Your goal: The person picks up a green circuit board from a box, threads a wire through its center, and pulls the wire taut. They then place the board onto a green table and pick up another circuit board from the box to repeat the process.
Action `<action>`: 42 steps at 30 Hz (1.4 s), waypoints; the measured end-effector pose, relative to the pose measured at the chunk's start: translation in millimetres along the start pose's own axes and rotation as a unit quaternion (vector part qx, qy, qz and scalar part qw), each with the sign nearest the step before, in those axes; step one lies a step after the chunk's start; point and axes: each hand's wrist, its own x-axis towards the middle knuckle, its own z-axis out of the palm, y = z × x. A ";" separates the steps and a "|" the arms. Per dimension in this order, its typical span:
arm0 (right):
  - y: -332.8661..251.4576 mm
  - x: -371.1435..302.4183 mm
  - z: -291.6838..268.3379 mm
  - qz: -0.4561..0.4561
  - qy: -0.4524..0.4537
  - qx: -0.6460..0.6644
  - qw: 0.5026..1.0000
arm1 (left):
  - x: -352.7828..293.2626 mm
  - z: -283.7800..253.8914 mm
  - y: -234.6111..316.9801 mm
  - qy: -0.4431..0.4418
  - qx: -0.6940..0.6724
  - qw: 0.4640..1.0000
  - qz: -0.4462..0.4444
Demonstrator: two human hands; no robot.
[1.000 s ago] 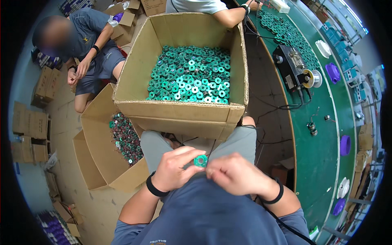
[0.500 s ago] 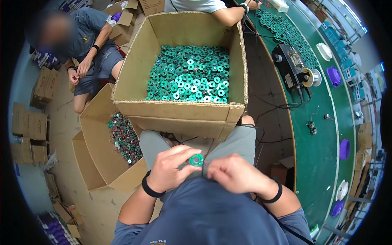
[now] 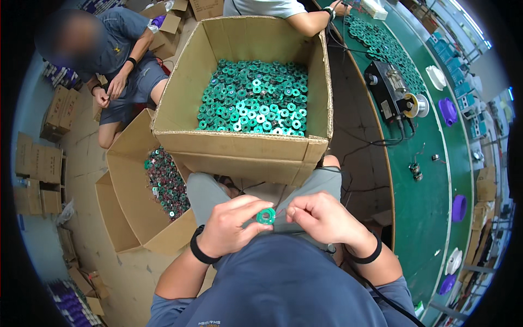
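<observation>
A small green ring-shaped coil part (image 3: 260, 216) is held up in front of my body, its round hole facing up. My left hand (image 3: 226, 224) is closed on its rim, thumb below and fingers above. Thin reddish wires (image 3: 280, 213) stick out from its right side. At their free end, my right hand (image 3: 321, 218) is closed in a pinch, a short way from the ring. Just beyond my knees stands a large cardboard box (image 3: 239, 140), holding a heap of similar green rings (image 3: 253, 101).
A lower open carton (image 3: 128, 185) on the left holds parts with tangled wires. Along the right runs a green bench (image 3: 419, 229) with a black machine (image 3: 384, 90), a wire spool (image 3: 418, 105) and cables. One person (image 3: 117, 60) sits at the left; another person's arm (image 3: 305, 22) is beyond the box.
My right hand, blurred before, has moved slightly right and up, away from the ring, and the wires now show between them. The left hand keeps its hold on the ring.
</observation>
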 end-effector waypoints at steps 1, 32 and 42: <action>-8.4 -3.9 1.8 -0.015 0.000 -0.005 1.000 | 0.7 -0.7 -0.9 0.000 0.000 1.000 0.001; -12.2 0.2 -1.1 -0.026 0.009 -0.079 0.996 | -3.9 6.4 -2.1 0.009 0.000 1.000 0.005; 3.5 -6.7 10.8 -0.114 -0.024 -0.083 0.990 | -3.9 4.0 1.3 0.018 0.009 1.000 0.020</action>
